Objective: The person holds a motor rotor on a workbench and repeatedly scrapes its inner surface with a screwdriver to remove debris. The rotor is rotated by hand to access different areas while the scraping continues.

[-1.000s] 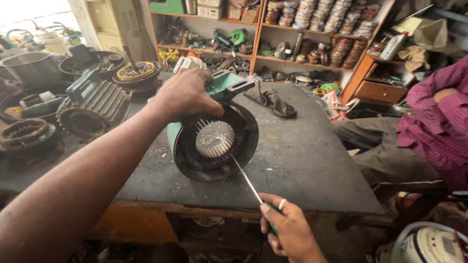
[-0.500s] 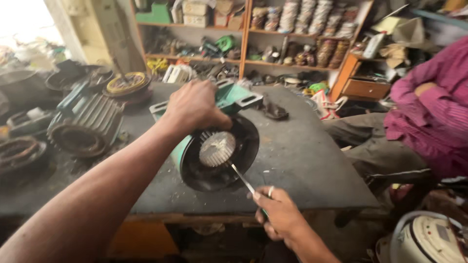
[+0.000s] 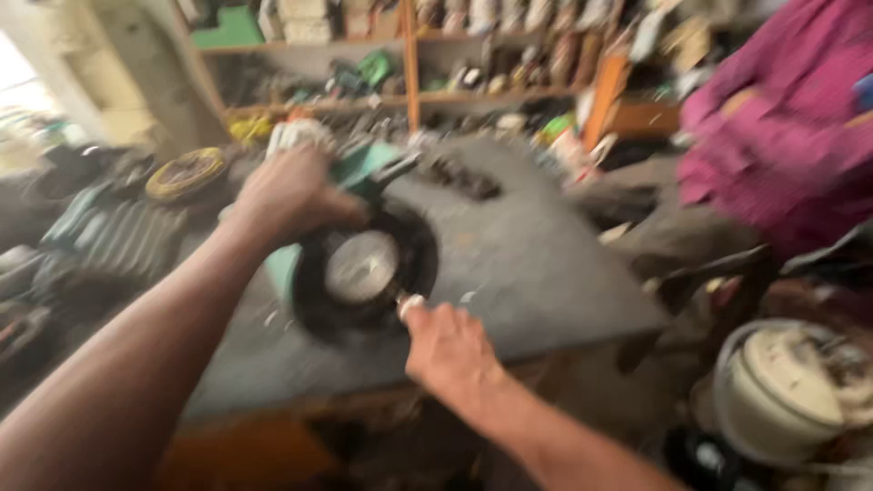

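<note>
Pretty blurry shot, but the motor [image 3: 359, 273] sits near the front-left of the grey bench [image 3: 546, 264], lying on its side with its round open end and pale fan facing the camera. The left hand [image 3: 291, 195] is clamped over the motor's top edge, fingers curled around the green housing. The right hand [image 3: 446, 341] is right at the motor's lower-right rim, closed in a fist around something thin; the blur hides the tool, so can't tell what it is. Left of the motor there's a ribbed motor casing [image 3: 109, 241]. Right of the bench sits 1 person in a magenta shirt [image 3: 773, 136]. Shelves [image 3: 409, 55] run behind the bench.
</note>
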Available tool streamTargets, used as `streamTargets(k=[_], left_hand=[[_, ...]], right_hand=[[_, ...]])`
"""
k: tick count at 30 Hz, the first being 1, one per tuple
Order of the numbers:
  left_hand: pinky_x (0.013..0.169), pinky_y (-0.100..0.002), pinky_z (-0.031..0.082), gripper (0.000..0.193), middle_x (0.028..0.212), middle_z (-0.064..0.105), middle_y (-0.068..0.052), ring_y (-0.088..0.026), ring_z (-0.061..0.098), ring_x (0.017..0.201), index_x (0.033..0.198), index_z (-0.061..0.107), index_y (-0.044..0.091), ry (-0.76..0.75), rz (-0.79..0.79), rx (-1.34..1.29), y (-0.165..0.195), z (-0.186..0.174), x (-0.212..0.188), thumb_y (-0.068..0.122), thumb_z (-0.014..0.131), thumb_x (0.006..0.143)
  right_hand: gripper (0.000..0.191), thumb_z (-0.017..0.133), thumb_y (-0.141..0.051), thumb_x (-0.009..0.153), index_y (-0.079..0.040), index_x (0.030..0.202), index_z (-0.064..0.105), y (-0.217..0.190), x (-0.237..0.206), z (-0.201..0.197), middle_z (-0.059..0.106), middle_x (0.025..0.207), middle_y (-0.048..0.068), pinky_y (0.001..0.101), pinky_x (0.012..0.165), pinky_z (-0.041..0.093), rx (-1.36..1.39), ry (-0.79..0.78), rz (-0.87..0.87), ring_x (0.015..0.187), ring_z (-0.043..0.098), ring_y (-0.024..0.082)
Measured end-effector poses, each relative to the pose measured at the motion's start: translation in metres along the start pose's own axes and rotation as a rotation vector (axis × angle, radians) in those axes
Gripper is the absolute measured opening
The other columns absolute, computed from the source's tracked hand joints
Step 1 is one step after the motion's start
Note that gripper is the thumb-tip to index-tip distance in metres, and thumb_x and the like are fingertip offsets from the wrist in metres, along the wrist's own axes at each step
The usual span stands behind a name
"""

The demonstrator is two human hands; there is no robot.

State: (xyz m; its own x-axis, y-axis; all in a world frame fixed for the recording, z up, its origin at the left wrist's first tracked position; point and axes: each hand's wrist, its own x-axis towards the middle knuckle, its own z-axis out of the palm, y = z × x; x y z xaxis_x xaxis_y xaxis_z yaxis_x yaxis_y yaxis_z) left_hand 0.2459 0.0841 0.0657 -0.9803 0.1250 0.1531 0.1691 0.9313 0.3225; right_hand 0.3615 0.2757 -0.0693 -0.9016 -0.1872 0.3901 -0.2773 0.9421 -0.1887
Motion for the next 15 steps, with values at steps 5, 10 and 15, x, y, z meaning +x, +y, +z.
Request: streamTargets(k=[5, 10, 15], left_hand=[[0.086, -0.045, 0.055, 0.076, 0.101, 0.073, -0.024, -0.035, 0.071, 0.095, 0.113, 0.073, 0.002, 0.117, 0.115, 0.024, -0.020, 0.010, 0.019, 0.048, 0.091, 0.056], [0.084, -0.041, 0.059, 0.072, 0.094, 0.077, -0.019, -0.029, 0.076, 0.085, 0.119, 0.076, 0.005, 0.055, 0.095, -0.081, -0.034, 0.013, 0.035, 0.041, 0.085, 0.057], [0.087, -0.040, 0.059, 0.072, 0.096, 0.079, -0.017, -0.028, 0.078, 0.086, 0.122, 0.075, 0.006, 0.038, 0.034, -0.087, -0.028, 0.014, 0.031, 0.039, 0.084, 0.059]], right_hand=[[0.027, 0.070, -0.021, 0.084, -0.017, 0.110, 0.074, 0.018, -0.021, -0.051, 0.074, 0.087, 0.019, 0.0506, 0.080, 0.056, 0.198, -0.200, 0.244, 0.089, 0.071, 0.040], [0.033, 0.073, -0.027, 0.084, -0.020, 0.115, 0.079, 0.027, -0.032, -0.042, 0.077, 0.089, 0.018, 0.0446, 0.078, 0.058, 0.373, -0.088, 0.356, 0.083, 0.075, 0.037], [0.035, 0.070, -0.020, 0.083, -0.015, 0.117, 0.077, 0.030, -0.022, -0.026, 0.078, 0.089, 0.017, 0.0428, 0.078, 0.057, 0.472, -0.115, 0.368, 0.084, 0.076, 0.035]])
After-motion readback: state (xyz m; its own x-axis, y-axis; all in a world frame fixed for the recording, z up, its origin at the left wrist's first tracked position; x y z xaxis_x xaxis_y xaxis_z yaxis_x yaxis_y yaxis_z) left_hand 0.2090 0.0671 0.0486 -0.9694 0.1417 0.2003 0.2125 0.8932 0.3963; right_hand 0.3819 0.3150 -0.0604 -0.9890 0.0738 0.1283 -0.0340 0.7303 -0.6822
